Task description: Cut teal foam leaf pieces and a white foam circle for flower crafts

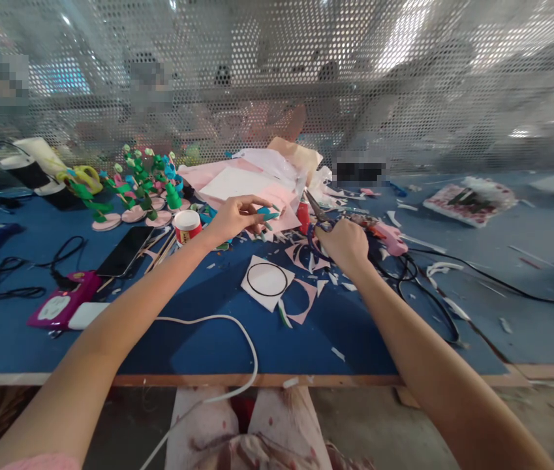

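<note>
My left hand (235,217) reaches over the blue table (198,339) and pinches a small teal foam piece (267,213) between its fingertips. My right hand (344,245) is closed round the handles of a pair of scissors (316,210), blades pointing up and left toward the teal piece. Below both hands lie a white square with a black ring drawn on it (265,282) and pink foam offcuts (303,305).
Finished green and pink foam flowers (134,189) stand at the back left beside a red-and-white glue tub (187,226). A phone (124,250), a pink device (64,301), a white cable (237,326), black cables (433,287), paper sheets (252,179) and a perforated metal screen (277,72) surround the work.
</note>
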`<state>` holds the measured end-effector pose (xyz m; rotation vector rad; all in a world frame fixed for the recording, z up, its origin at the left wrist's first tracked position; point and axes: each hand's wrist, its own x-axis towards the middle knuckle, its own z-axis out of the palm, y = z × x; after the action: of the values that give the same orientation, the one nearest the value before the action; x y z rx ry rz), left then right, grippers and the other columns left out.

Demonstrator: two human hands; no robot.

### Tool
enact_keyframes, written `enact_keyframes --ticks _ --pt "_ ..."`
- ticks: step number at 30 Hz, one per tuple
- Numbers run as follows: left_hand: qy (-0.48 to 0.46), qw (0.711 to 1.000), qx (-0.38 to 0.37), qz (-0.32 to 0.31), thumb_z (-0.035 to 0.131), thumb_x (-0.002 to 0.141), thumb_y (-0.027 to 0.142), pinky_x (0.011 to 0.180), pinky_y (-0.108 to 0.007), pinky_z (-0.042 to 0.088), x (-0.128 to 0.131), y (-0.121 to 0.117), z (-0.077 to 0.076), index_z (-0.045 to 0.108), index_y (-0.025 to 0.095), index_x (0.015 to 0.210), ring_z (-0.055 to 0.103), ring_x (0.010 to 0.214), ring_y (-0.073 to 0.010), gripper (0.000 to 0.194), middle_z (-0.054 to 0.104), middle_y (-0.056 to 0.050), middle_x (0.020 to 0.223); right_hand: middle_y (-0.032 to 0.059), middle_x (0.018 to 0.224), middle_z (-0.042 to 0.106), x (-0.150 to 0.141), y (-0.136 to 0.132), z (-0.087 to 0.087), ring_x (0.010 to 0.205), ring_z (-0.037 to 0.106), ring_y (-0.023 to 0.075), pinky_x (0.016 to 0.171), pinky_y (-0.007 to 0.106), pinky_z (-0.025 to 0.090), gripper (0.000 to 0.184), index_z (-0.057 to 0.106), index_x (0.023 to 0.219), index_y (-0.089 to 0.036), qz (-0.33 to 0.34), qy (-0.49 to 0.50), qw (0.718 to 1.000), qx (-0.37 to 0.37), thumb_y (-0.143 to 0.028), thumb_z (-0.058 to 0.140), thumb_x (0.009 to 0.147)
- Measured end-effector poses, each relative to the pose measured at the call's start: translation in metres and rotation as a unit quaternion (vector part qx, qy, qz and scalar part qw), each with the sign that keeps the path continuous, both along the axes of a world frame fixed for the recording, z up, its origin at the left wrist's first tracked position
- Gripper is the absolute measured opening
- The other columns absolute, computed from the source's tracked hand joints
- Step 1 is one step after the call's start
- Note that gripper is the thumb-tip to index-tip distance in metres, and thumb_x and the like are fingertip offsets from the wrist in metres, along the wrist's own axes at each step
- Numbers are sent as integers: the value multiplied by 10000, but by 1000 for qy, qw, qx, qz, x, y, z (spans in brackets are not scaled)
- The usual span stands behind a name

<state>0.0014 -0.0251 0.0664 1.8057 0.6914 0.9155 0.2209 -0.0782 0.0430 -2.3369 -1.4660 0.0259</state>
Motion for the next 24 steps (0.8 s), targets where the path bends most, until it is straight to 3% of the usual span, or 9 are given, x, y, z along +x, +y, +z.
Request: enact_keyframes --ticks 4,11,16,19,21,24 --pt "2 1000 -5 14 659 745 199 536 -177 510 2 3 -7 608 110 974 628 557 -85 251 627 -2 629 265 953 662 5 2 -3 940 629 342 744 351 457 413 674 936 5 14 -15 1000 8 -349 518 790" --pt "4 999 -30 22 651 751 172 506 -193 495 12 -6 -13 543 118 1056 622 506 -83 328 587 27 685 283 962 642 3 2 -5 921 623 347 745 372 460 445 638 991 34 12 -51 998 16 -355 543 798" --pt "-21 999 -39 4 695 711 185 500 -201 478 13 -8 -17 482 136 949 610 472 -93 323 551 71 582 318 982 606 -4 -5 3 901 609 362 720 391 453 494 560 1058 70 0 -61 998 23 -360 536 817" --pt "-35 997 -70 -1 722 683 205 485 -196 456 14 -8 -17 456 143 909 602 456 -96 354 582 64 554 306 1009 593 -8 -10 11 994 547 387 767 434 427 405 575 1011 1 7 -84 993 83 -357 471 851" --pt "-54 992 -117 -10 733 671 213 483 -197 450 16 -10 -16 437 146 894 591 442 -92 377 602 59 546 244 967 615 -10 -12 14 1005 530 350 800 424 410 328 590 904 -81 60 -77 985 139 -367 432 865" --pt "-83 977 -196 -21 747 654 213 481 -182 437 19 -16 -14 416 152 878 567 428 -71 404 621 56 552 113 745 623 -16 -14 10 778 575 223 734 328 420 328 518 692 -173 219 31 960 171 -401 374 878"
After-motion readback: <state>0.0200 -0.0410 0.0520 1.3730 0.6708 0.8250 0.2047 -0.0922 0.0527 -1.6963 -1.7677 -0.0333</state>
